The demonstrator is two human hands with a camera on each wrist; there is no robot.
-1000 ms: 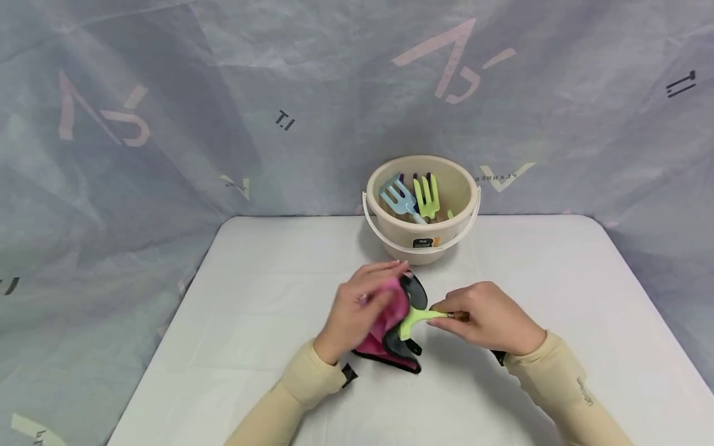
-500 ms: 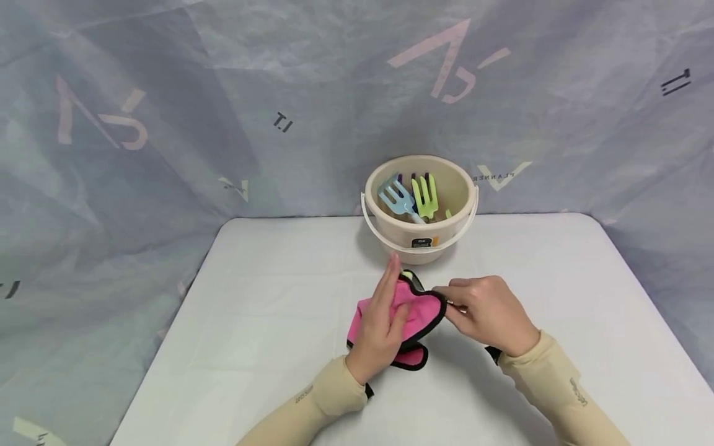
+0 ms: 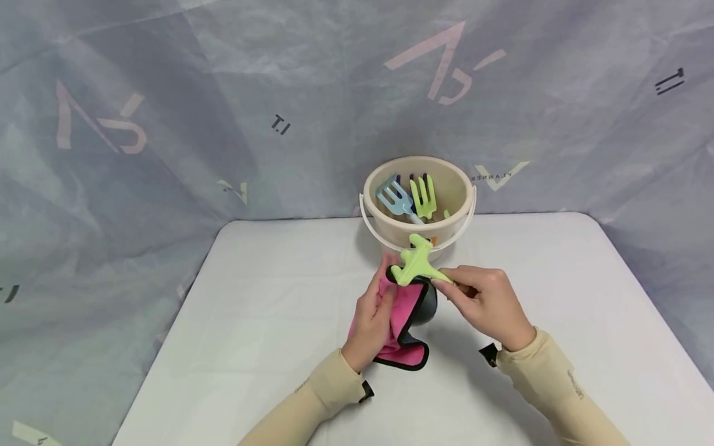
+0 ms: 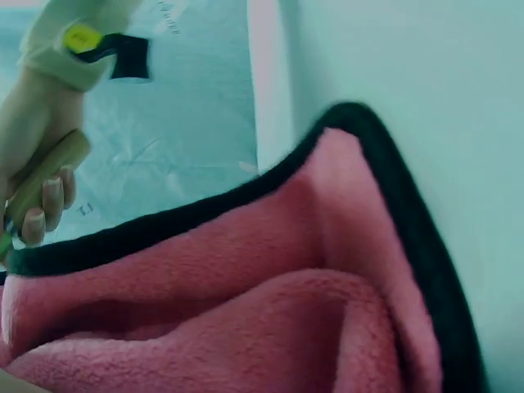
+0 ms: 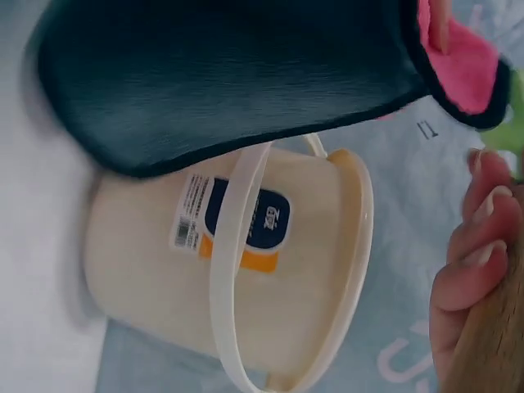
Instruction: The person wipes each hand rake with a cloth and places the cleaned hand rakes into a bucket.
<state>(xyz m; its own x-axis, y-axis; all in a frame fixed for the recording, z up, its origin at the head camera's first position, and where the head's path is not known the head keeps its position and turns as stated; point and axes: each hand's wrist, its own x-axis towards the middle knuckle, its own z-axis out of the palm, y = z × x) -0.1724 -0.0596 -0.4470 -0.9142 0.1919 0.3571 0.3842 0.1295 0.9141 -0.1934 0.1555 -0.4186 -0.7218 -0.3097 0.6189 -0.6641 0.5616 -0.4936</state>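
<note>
My left hand (image 3: pixel 368 324) grips a pink fleecy cloth (image 3: pixel 403 310) with black edging, thumb on the near side. Its dark grey reverse shows in the right wrist view, where the cloth (image 5: pixel 229 82) hangs in front of the bucket. A light green hand rake (image 3: pixel 417 263) with several blunt prongs lies against the cloth's upper edge. My right hand (image 3: pixel 493 303) holds the rake by its wooden handle (image 5: pixel 491 344), fingers curled round it. Some left fingers are hidden behind the cloth.
Just beyond my hands stands a cream bucket (image 3: pixel 385 218) with its white handle hanging down in front. Inside are a light blue fork (image 3: pixel 397 201), a green fork (image 3: pixel 425 198) and dark purple pieces. A printed grey sheet (image 3: pixel 312 93) hangs behind the white table (image 3: pixel 268 279).
The rake was against the cloth, then mostly covered by it as the left hand wrapped and wiped. Now the rake head is out and raised towards the bucket, with the cloth pulled back.
</note>
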